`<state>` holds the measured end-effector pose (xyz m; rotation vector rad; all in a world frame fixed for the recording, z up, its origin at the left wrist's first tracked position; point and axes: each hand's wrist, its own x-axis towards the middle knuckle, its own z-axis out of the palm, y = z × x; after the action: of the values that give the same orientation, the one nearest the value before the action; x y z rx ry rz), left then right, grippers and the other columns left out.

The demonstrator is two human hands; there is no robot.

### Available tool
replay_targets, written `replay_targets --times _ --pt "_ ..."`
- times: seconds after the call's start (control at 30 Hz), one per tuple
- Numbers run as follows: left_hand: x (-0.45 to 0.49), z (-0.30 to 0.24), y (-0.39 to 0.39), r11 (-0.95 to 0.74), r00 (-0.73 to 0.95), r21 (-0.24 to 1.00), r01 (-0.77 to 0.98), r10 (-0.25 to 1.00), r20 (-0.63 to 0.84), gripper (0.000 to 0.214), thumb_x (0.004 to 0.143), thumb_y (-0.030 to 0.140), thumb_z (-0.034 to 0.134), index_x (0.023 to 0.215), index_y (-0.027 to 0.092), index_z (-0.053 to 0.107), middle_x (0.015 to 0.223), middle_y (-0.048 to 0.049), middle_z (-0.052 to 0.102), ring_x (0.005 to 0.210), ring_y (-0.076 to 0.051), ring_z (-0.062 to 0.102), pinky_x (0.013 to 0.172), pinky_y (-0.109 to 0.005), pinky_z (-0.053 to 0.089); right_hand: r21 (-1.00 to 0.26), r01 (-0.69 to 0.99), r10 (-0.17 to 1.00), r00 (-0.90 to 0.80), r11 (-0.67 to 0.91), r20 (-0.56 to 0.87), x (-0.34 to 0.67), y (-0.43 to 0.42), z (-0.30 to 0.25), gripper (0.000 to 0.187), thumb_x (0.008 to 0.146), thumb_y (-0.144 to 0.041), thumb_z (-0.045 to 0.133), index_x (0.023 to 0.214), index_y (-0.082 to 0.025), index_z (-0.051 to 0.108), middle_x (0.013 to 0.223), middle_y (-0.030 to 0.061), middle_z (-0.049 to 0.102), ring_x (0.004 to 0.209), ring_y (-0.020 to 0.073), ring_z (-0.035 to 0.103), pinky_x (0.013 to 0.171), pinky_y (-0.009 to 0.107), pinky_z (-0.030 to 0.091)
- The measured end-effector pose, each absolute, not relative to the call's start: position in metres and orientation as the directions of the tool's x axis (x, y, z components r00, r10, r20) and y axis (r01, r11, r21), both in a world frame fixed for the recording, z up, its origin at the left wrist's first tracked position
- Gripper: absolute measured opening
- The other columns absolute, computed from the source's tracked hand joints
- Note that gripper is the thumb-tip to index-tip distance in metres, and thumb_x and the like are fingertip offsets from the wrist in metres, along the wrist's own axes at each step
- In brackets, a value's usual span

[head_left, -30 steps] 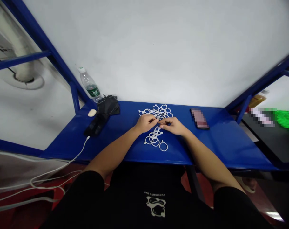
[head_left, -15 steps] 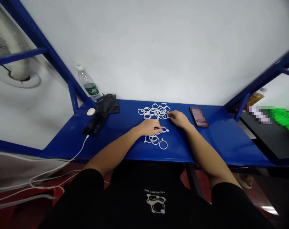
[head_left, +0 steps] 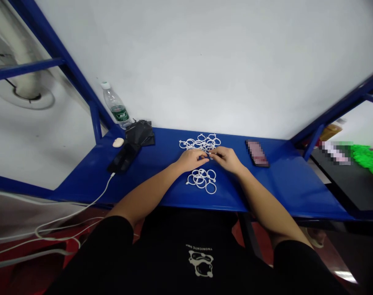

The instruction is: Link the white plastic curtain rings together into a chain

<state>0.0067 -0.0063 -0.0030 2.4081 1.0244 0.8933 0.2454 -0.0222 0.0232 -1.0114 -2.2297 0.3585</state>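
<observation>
In the middle of the blue shelf, my left hand (head_left: pixel 192 160) and my right hand (head_left: pixel 227 159) meet at the fingertips. My right thumb and fingers pinch a white ring (head_left: pixel 211 156), mostly hidden by the fingers. The curled fingers of my left hand close on the same ring from the other side. Behind both hands lies a heap of white plastic rings (head_left: pixel 200 138), each with a small knob. A smaller group of overlapping white rings (head_left: pixel 210 188) rests nearer to me, below the hands.
On the blue shelf (head_left: pixel 285 184), a phone (head_left: pixel 258 153) lies to the right. A water bottle (head_left: pixel 119 110), a black plastic bag (head_left: pixel 140 133), a black device (head_left: pixel 124 158) with a white cable and a pale rounded object (head_left: pixel 118 142) are at left. Green material (head_left: pixel 366 157) lies far right.
My left hand has moved up from the near group, leaving a ring there. My right hand has come from the far heap toward the left hand with a ring.
</observation>
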Motion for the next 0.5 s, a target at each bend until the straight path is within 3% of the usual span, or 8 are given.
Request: replay_targets --times 0.13,0.3,0.43,0.5 --pt "0.004 -0.006 -0.004 -0.729 0.600 0.494 0.473 0.677 0.425 0.019 0.100 0.036 0.070 0.090 0.020 0.076 0.086 -0.0024 0.076 0.081 -0.017 0.070 0.078 -0.029 0.052 -0.489 0.506 0.700 -0.576 0.711 0.423 0.234 -0.032 0.027 0.024 0.106 -0.035 0.058 0.109 -0.022 0.078 0.099 0.0078 0.082 0.088 0.0214 0.076 0.081 0.033 0.058" --pt "0.002 -0.006 -0.005 -0.797 0.671 0.422 0.432 0.597 0.440 0.025 0.105 0.036 0.062 0.090 0.022 0.076 0.088 -0.0032 0.077 0.084 -0.017 0.071 0.079 -0.030 0.053 -0.503 0.498 0.704 -0.569 0.706 0.425 0.233 -0.035 0.028 0.021 0.102 -0.031 0.059 0.100 -0.022 0.078 0.090 0.0053 0.081 0.078 0.0191 0.074 0.072 0.030 0.056" --pt "-0.009 0.004 0.000 -0.790 0.628 0.430 0.437 0.610 0.483 0.027 0.094 0.049 0.077 0.094 0.022 0.078 0.087 -0.0030 0.077 0.078 -0.017 0.070 0.077 -0.030 0.054 -0.480 0.524 0.709 -0.561 0.704 0.427 0.232 -0.037 0.027 0.021 0.100 -0.035 0.064 0.092 -0.022 0.078 0.079 0.0029 0.078 0.067 0.0170 0.070 0.064 0.028 0.050" --pt "-0.018 0.009 0.006 -0.746 0.555 0.459 0.482 0.665 0.500 0.032 0.090 0.053 0.080 0.096 0.022 0.079 0.089 -0.0033 0.078 0.075 -0.016 0.069 0.077 -0.030 0.054 -0.470 0.539 0.713 -0.578 0.699 0.398 0.232 -0.037 0.026 0.022 0.099 -0.041 0.068 0.097 -0.022 0.080 0.076 0.0020 0.077 0.065 0.0165 0.069 0.064 0.028 0.049"
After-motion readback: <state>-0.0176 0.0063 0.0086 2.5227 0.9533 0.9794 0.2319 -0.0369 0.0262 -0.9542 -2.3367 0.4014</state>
